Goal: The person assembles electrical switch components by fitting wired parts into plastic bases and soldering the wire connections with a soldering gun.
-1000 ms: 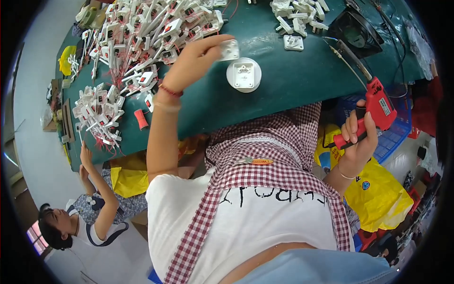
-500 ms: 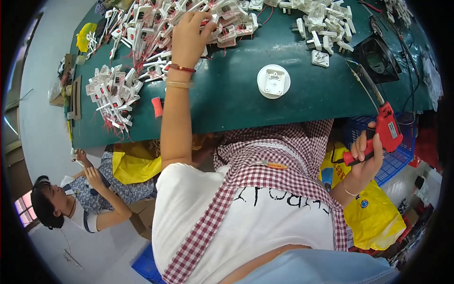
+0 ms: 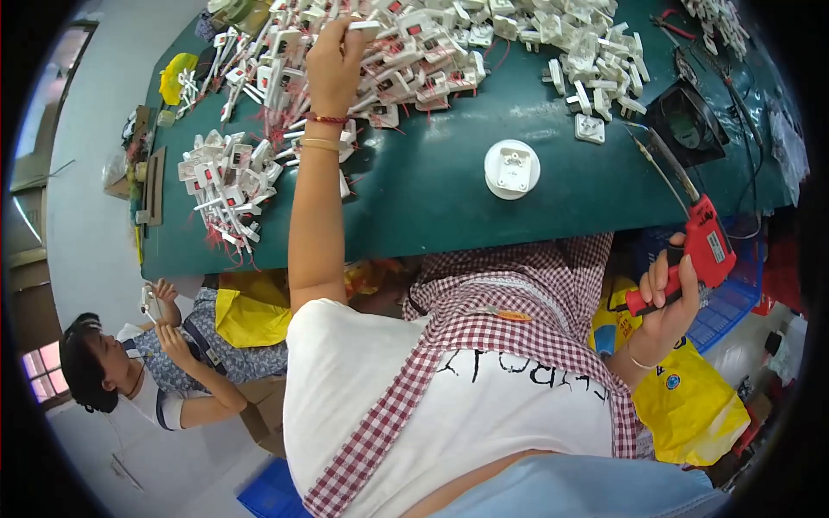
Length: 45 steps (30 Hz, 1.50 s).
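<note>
At the far side of the table, my left hand (image 3: 333,71) is closed on a small white plastic housing (image 3: 364,28). Beneath and around it spreads a big heap of white housings (image 3: 414,79) with red switches and thin red wires. My right hand (image 3: 669,298) grips a red soldering gun (image 3: 711,245) by its handle, its long metal tip pointing up and away over the table. Between the two arms, a white plug housing (image 3: 514,170) rests open side up on a round white stand (image 3: 494,186), and neither hand touches it.
A smaller pile of wired housings (image 3: 226,186) lies on the left. White plug parts (image 3: 596,65) are heaped at the back right. A black square fan (image 3: 688,121) stands by the soldering tip. Another person (image 3: 164,371) works at the left, holding a white piece.
My left hand has lifted slightly off the heap and now has a white housing in its fingers. The right hand keeps the soldering gun nearly still. The view has shifted a little.
</note>
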### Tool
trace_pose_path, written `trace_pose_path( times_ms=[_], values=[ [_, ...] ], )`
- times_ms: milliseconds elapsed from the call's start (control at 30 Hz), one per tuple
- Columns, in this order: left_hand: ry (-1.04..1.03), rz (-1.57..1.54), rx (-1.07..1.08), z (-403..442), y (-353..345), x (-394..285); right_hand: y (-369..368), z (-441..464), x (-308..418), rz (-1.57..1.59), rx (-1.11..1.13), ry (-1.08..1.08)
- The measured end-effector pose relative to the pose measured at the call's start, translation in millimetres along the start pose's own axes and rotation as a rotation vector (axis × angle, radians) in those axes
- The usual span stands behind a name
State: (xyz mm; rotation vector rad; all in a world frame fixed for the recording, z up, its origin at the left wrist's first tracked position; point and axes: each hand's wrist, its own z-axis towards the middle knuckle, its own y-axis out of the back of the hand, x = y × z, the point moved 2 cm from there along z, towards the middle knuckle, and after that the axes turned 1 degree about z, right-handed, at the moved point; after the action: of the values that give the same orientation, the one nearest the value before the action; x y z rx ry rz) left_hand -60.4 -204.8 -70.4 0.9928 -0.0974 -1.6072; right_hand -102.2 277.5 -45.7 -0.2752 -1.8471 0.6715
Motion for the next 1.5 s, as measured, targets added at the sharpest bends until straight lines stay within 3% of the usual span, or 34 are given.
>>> trace_pose_path(
  times_ms=[133,233,267,333,533,633,733,833,900,1000,1033,1067,1100,1233,1300,1367,1500],
  values=[
    [0.074,-0.125,-0.105,25,11,25,1,1,0,-0.006,0.027,0.035],
    [0.048,-0.596,-0.24,46,11,24,-2,2,-1,0.0,0.06,0.025],
    [0.037,-0.596,-0.243,51,16,20,-4,3,-1,0.006,0.066,0.032],
    [0.298,-0.853,-0.122,57,22,1,-10,1,-1,0.0,0.09,0.022],
    [0.391,-0.727,0.275,8,8,-145,-63,9,3,-0.007,0.121,0.161],
    [0.473,-0.792,0.393,-32,-15,-165,-102,21,-7,-0.262,0.114,0.214],
    [0.494,-0.771,0.488,-56,-19,-184,-129,36,-27,-0.526,0.289,0.413],
    [0.535,-0.783,0.678,-73,-22,-189,-135,40,-45,-0.69,0.29,0.374],
    [0.544,-0.869,0.657,-77,-20,-182,-133,48,-59,-0.861,0.249,0.548],
    [0.563,-1.005,0.62,-87,-19,-176,-124,42,-66,-0.857,0.198,0.476],
    [0.708,-1.095,0.593,-91,-17,-179,-124,36,-66,-0.857,0.2,0.475],
    [0.854,-1.184,0.565,-95,-16,-181,-124,29,-67,-0.734,0.208,0.321],
    [0.856,-1.188,0.568,-98,-15,-180,-123,26,-69,-0.61,0.212,0.168],
    [0.736,-1.208,0.571,-108,-20,-175,-108,26,-83,-0.713,0.203,0.24],
    [0.674,-1.195,0.545,-110,-18,-175,-109,23,-87,-0.403,0.174,0.119],
    [0.741,-1.378,0.568,-112,-18,-175,-110,28,-88,-0.432,0.199,0.159],
    [0.697,-1.351,0.606,-114,-13,-178,-111,33,-84,-0.511,0.238,0.125]
  ],
)
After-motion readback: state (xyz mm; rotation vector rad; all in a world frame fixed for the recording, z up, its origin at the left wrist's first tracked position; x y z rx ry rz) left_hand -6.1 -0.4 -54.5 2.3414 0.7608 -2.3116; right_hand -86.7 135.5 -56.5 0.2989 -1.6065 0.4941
